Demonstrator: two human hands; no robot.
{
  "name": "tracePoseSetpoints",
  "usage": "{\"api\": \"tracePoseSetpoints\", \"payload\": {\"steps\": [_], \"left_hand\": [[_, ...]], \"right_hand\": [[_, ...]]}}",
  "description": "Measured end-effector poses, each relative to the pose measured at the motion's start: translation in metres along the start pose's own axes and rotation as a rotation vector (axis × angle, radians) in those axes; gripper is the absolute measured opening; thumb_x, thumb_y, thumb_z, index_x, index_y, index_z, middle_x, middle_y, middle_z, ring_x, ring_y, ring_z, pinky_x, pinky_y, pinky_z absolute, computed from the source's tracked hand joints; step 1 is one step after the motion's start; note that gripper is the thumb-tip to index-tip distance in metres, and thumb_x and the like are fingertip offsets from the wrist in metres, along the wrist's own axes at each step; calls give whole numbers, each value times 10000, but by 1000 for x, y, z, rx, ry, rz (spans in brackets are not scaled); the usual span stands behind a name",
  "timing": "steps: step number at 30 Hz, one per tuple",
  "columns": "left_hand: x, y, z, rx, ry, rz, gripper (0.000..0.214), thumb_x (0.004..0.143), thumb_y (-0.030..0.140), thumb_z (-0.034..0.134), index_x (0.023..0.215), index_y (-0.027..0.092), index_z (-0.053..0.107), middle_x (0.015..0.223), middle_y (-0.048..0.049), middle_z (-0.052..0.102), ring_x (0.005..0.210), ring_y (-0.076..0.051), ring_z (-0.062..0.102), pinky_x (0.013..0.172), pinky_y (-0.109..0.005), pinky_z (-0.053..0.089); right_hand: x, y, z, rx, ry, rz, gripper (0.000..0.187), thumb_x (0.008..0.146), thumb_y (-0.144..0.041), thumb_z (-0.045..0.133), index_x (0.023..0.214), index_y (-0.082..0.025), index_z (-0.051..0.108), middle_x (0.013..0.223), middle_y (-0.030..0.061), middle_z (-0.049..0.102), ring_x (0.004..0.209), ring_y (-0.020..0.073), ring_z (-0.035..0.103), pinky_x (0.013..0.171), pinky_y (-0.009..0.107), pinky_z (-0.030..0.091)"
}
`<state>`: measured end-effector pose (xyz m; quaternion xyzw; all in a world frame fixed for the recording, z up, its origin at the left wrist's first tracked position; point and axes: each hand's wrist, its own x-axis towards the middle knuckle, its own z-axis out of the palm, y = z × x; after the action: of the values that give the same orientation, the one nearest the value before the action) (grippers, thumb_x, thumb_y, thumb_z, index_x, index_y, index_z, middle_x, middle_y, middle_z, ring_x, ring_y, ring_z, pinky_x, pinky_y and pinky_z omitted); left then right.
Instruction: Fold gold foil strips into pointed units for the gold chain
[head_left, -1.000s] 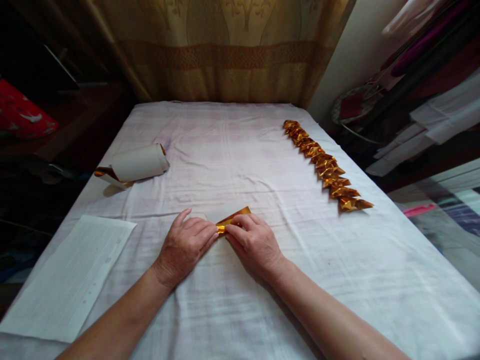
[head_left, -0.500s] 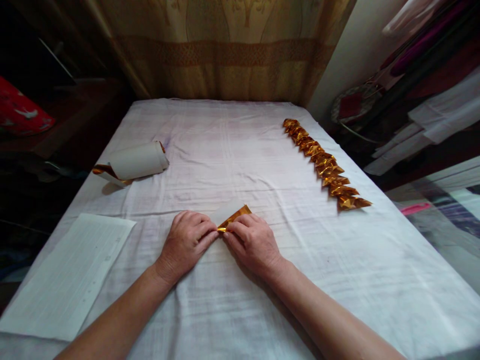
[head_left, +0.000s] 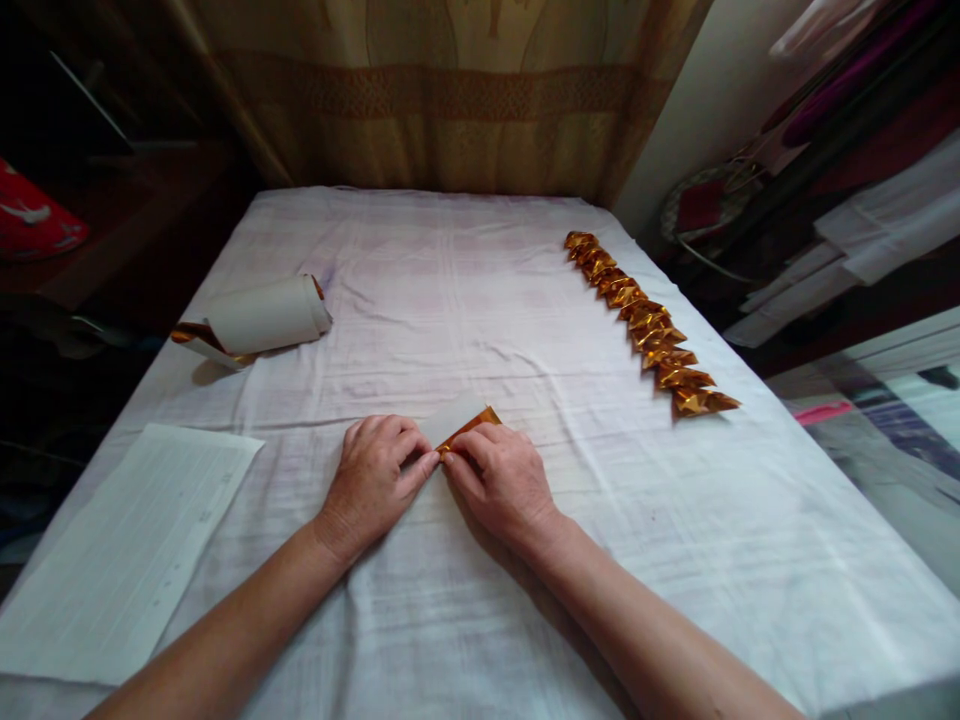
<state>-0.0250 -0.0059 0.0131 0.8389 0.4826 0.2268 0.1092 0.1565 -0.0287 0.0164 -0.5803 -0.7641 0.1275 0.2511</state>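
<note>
My left hand [head_left: 373,478] and my right hand [head_left: 499,484] meet at the middle of the table, fingers curled and pinching a small sheet of gold foil paper [head_left: 459,421]. The sheet's white back faces up and a gold edge shows between my fingertips. It lies partly folded on the white cloth [head_left: 465,300], and most of it is hidden under my fingers.
A row of several folded gold foil pieces [head_left: 649,326] runs along the right side of the cloth. A roll of gold foil paper [head_left: 259,317] lies at the left. A lined white sheet [head_left: 120,550] sits at the near left corner. A curtain hangs behind the table.
My left fingers have curled from flat into a pinch on the foil sheet. Less gold and more of its white back now shows. My view has tilted slightly.
</note>
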Motion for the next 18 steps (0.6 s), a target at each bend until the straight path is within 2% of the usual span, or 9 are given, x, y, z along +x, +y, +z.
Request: {"api": "tracePoseSetpoints", "payload": {"steps": [18], "left_hand": [[1,5,0,67,-12,-51,129,859,281,684,804,223,582,923,-30,629,930,-239,546,864,-394,393]], "right_hand": [[-2,1,10,-39,107,-13,151,922,-246,624,776,-214,641,758,9,671,752,176,588,695,308,317]]}}
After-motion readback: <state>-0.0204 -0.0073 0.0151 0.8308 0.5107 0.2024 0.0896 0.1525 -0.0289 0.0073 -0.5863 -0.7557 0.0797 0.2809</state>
